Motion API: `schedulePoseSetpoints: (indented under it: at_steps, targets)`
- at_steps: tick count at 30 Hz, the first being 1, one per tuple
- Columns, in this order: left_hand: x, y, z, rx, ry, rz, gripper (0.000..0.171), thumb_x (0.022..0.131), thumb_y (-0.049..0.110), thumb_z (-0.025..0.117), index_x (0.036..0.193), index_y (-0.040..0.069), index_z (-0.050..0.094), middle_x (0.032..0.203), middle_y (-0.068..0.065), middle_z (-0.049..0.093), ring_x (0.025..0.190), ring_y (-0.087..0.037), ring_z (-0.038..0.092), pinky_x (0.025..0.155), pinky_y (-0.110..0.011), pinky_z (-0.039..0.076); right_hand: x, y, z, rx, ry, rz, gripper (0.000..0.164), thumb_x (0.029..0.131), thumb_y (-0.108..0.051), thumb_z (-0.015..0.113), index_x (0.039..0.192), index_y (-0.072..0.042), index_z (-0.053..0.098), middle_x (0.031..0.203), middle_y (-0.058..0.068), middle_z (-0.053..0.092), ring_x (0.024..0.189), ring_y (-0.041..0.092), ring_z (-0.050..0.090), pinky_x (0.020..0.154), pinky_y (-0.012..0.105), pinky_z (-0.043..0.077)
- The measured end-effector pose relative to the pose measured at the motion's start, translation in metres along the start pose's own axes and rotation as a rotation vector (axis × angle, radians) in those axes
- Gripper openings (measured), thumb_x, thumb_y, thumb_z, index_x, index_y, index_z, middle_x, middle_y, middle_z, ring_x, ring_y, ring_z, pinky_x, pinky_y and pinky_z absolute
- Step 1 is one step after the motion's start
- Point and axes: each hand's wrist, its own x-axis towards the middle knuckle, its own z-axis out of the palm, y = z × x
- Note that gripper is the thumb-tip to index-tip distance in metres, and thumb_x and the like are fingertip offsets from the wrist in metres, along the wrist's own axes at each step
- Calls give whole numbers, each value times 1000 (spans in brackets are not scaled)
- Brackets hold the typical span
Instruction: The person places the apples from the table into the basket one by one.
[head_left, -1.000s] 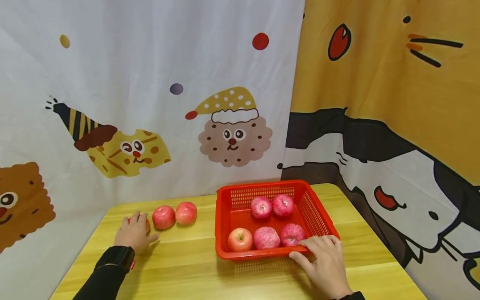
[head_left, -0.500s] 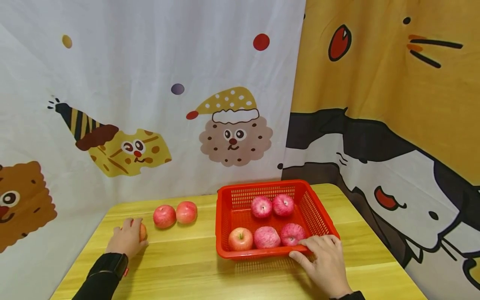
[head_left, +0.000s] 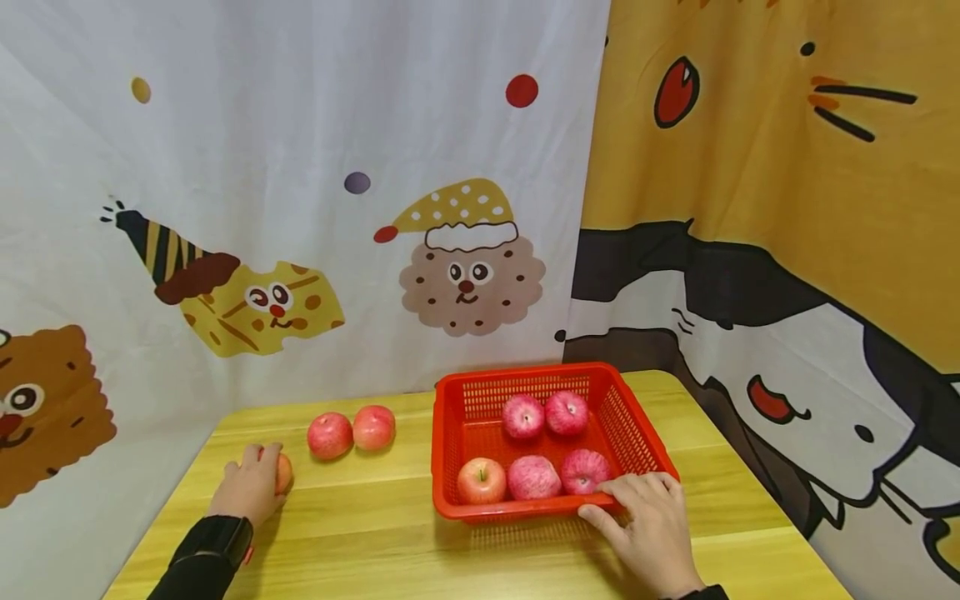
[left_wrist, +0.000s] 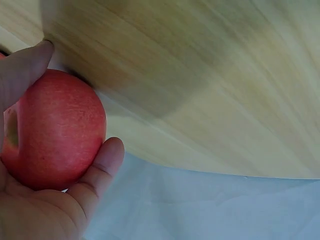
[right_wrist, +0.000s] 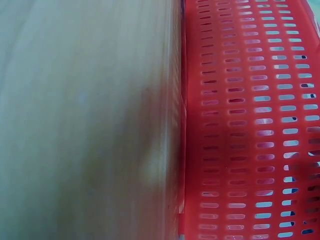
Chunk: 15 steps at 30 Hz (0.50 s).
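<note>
At the left of the table, my left hand [head_left: 247, 487] holds a red apple [left_wrist: 65, 127], its thumb on one side and fingers on the other in the left wrist view. Much of that apple is hidden behind the hand in the head view. Two more apples, a red one [head_left: 330, 436] and a paler one [head_left: 373, 427], sit side by side just beyond it. My right hand [head_left: 648, 529] grips the front rim of a red plastic basket [head_left: 517, 507] near its right corner, fingers over the rim and thumb outside. Several apples [head_left: 534, 477] lie inside the basket.
The wooden table [head_left: 360, 542] has its back edge against a white printed curtain [head_left: 285, 167]. A yellow, black and white curtain [head_left: 750, 167] hangs along the right side. The basket's slotted wall [right_wrist: 240, 120] fills the right part of the right wrist view.
My left hand has drawn slightly left and toward me, bringing its apple away from the other two, and its fingers have closed round it. The right hand and basket stay in place.
</note>
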Motion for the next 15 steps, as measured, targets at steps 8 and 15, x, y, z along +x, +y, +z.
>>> schedulePoseSetpoints:
  at_steps: [8,15]
  targets:
    - [0,-14,-2,-63,-54,11,86,64,23,90,132,-7,47,115,-35,47,82,-54,50,64,-64,50,-1,-4,0,10,54,-37,37,71,-54,80,85,-22,71,84,-9,66,79,19,54,82,49,31]
    - [-3,8,-24,-159,3,19,85,69,26,86,134,-10,45,115,-37,49,91,-49,54,75,-63,49,1,-3,-2,10,30,-31,35,72,-54,80,86,-23,71,84,-9,66,79,18,52,83,49,31]
